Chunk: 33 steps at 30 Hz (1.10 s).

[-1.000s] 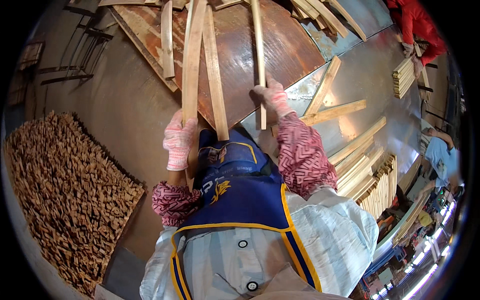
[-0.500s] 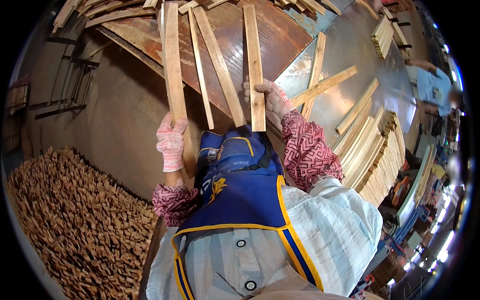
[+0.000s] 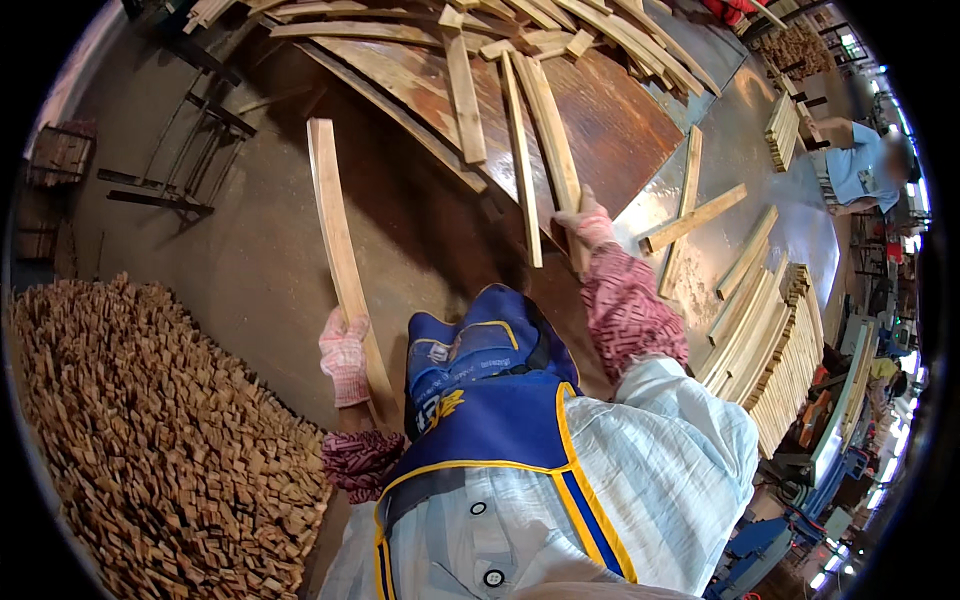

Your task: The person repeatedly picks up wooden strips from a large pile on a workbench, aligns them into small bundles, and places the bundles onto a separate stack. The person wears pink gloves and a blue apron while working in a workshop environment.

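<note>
At the glossy brown bench (image 3: 625, 115), the knit-gloved right hand (image 3: 590, 222) curled closed round a flat, pale strip (image 3: 553, 130); over the floor (image 3: 255, 285), the left hand (image 3: 344, 352) clasped a long, bowed plank (image 3: 335, 210).

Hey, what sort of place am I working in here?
Probably a woodworking workshop: wooden slats lie loose across the brown tabletop, many wood pieces are packed together at left, and a slat stack sits at right.

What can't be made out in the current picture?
Head view:
Left hand: fingertips hidden behind its wooden strip.
Right hand: covers part of another strip.
Piled strips: some ends cut off by top edge.
Blue-shirted worker: finger detail too small, blurred.
</note>
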Motion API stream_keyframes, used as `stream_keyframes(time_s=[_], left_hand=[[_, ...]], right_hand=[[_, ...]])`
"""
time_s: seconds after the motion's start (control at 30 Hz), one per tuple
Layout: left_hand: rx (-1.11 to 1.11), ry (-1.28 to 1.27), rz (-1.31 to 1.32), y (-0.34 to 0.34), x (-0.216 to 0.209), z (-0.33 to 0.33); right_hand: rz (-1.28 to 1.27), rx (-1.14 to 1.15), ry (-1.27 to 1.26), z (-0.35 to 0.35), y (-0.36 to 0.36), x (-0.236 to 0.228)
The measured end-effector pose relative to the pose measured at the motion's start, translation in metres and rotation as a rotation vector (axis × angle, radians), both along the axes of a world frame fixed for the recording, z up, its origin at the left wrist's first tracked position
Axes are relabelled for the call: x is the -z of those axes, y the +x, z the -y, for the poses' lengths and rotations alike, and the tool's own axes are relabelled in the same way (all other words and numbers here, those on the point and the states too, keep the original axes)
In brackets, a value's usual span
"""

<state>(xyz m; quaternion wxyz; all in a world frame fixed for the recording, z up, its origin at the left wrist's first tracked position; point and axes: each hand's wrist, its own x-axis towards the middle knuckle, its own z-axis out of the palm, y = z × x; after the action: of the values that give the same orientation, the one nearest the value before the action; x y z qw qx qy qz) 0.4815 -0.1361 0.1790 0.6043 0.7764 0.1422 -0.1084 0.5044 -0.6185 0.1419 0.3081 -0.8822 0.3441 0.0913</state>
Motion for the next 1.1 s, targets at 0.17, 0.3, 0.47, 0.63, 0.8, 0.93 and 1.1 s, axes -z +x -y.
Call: stream_keyframes(time_s=[0.17, 0.3, 0.47, 0.63, 0.8, 0.93, 1.1], left_hand=[[-0.057, -0.055, -0.081, 0.018, 0.004, -0.025], [-0.078, -0.015, -0.068, 0.048, 0.006, -0.032], [-0.136, -0.122, -0.114, 0.120, 0.024, -0.048], [-0.248, -0.280, -0.096, 0.225, 0.023, -0.065], [-0.367, -0.324, -0.084, 0.338, -0.004, -0.091], [-0.477, -0.299, -0.048, 0.397, -0.007, -0.143], [-0.602, -0.319, -0.116, 0.481, 0.035, -0.211]], right_hand=[[0.232, 0.014, 0.447, 0.003, -0.007, -0.023], [0.377, 0.119, 0.729, -0.030, -0.018, -0.058], [0.753, 0.324, 0.935, -0.094, 0.053, -0.089], [0.815, 0.108, 1.077, -0.156, 0.187, -0.117], [0.587, -0.106, 0.950, -0.201, 0.304, -0.078], [0.366, -0.311, 0.816, -0.280, 0.379, -0.102], [0.329, -0.581, 0.687, -0.338, 0.484, -0.059]])
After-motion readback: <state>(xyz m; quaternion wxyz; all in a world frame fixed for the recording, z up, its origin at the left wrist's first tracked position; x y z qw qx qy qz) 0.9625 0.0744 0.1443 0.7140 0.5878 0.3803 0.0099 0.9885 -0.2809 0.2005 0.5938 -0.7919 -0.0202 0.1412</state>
